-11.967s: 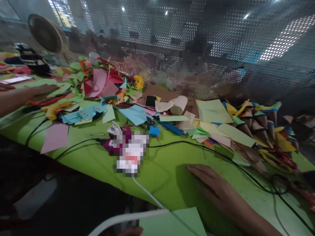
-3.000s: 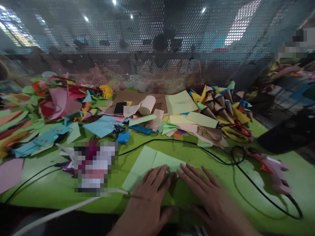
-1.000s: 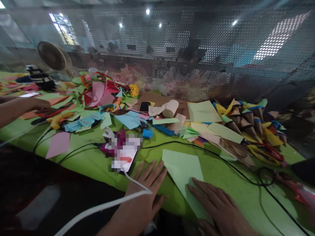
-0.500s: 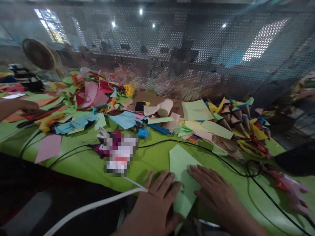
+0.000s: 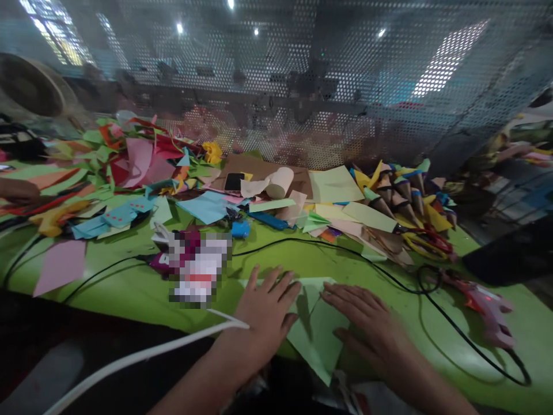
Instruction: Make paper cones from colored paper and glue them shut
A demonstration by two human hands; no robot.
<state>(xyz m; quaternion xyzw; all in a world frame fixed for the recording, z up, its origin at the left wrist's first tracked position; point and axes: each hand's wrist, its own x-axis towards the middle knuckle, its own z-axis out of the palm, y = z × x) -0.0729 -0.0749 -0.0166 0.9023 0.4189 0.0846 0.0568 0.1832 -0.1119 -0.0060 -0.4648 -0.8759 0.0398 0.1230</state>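
Observation:
A pale green sheet of paper (image 5: 317, 328) lies on the green tabletop at the near edge, creased, with one corner pointing toward me. Over its left part rests my left hand (image 5: 270, 305), palm down with the fingers spread. My right hand (image 5: 367, 317) lies flat on the sheet's right side, fingers stretched out. A white cable (image 5: 173, 341) runs up beside my left wrist. Left of that hand is a blurred-out phone (image 5: 201, 271), next to a purple device (image 5: 173, 253) with a black cord.
Coloured paper scraps (image 5: 138, 161) pile up at the back left; paper cones (image 5: 401, 193) stand at the back right. A pink glue gun (image 5: 484, 305) and its black cord lie to the right. Another person's hand (image 5: 19, 190) shows at far left. Behind is a perforated metal screen (image 5: 276, 86).
My left hand has moved up and left onto the paper's upper part. The sheet has opened out wider toward the left. My right hand stays on its right side. The camera view has shifted slightly.

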